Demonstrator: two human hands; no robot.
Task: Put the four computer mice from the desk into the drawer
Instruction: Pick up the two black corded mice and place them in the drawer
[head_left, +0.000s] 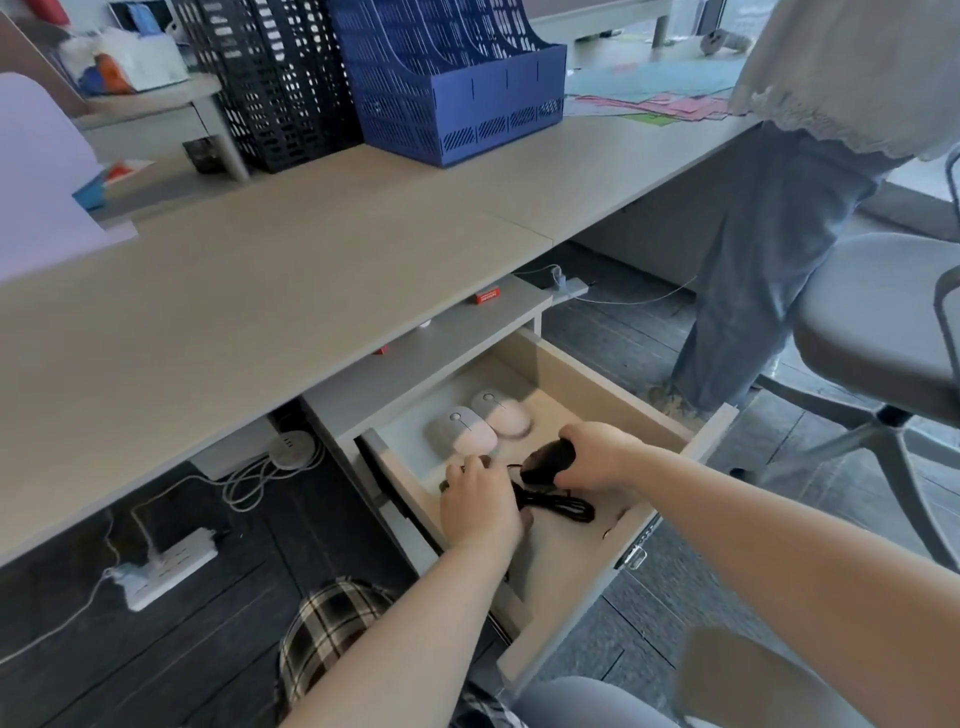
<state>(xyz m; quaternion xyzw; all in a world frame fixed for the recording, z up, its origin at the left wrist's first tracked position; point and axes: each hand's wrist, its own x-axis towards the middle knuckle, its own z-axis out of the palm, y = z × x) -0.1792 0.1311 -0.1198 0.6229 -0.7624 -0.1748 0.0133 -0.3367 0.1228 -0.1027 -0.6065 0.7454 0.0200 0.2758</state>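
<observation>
Mice: two pale mice (478, 423) sit in drawer (587, 384), my right hand (597, 457) grips black mouse (548, 460), left hand (480, 506) covers something unclear by its cable (558, 506); next I'd release both, last placement.

Two pale pink-and-grey mice (485, 423) are seen in the light tan drawer (587, 384), plus a black mouse (548, 460) with a black cord (558, 506). The table (260, 291) is done in a beige-grey. A navy blue file rack (457, 78) is parked next to a black mesh one (270, 78). Black-and-white plaid fabric (332, 618) is spotted low down, over dark grey flooring (208, 649).
</observation>
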